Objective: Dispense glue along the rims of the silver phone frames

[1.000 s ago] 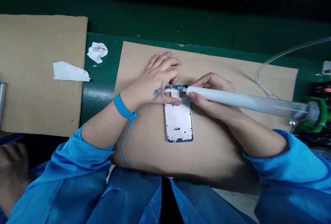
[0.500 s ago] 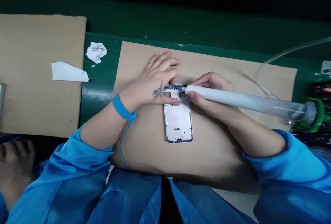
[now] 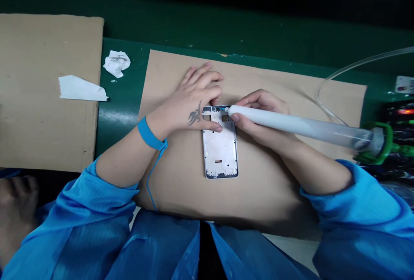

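Observation:
A silver phone mid-frame (image 3: 220, 148) with a black rim lies flat on a cardboard sheet (image 3: 181, 172). My left hand (image 3: 196, 99) holds it at the upper left, the thumb across its face and the bent index finger at its top edge. The other left fingers extend over the cardboard. In my right hand (image 3: 261, 118) is a large dispensing syringe (image 3: 291, 125), gripped near its front end and tilted across the palm. Its blue needle tip (image 3: 222, 108) is at the frame's top edge; whether it touches cannot be told.
A clear air hose (image 3: 323, 86) curves at the right, near the syringe's green end cap (image 3: 381, 142). Left are a crumpled tissue (image 3: 117, 63), a white paper piece (image 3: 82, 89) and another cardboard sheet (image 3: 48, 99). Another person's hand (image 3: 17, 206) shows at lower left.
The whole view has shifted slightly, so things appear a little further left. Both hands keep their grips, and the needle tip stays at the frame's top edge.

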Action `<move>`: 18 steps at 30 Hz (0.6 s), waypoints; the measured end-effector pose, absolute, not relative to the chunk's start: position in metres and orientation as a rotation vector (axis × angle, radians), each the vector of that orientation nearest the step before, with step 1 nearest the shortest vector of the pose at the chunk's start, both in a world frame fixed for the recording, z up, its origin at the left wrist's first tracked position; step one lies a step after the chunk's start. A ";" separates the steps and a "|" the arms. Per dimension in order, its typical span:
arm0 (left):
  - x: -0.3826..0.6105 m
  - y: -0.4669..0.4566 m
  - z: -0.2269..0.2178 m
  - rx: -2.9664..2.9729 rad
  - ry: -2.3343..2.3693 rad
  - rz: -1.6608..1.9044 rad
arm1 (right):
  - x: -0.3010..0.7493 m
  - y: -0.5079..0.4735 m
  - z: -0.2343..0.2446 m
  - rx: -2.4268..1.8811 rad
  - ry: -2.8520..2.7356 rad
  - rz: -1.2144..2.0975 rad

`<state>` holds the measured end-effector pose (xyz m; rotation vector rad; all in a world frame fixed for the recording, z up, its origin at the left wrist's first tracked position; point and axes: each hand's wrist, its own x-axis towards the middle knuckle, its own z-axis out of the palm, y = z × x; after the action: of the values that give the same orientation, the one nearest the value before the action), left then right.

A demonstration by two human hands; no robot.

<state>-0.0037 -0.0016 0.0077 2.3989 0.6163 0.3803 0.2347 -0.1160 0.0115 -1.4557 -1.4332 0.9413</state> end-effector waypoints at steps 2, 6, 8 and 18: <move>-0.003 -0.002 0.008 2.399 0.623 0.377 | 0.234 -0.116 0.013 -1.463 -1.437 0.954; -0.003 -0.002 0.009 2.400 0.622 0.370 | 0.234 -0.115 0.016 -1.464 -1.460 0.955; -0.003 -0.002 0.009 2.393 0.621 0.369 | 0.234 -0.114 0.017 -1.457 -1.478 0.961; -0.004 -0.001 0.007 2.374 0.621 0.370 | 0.236 -0.115 0.007 -1.425 -1.460 0.869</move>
<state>-0.0036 -0.0008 0.0073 2.3745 0.6209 0.3698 0.2360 -0.1151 0.0069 -1.4250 -1.4601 0.8692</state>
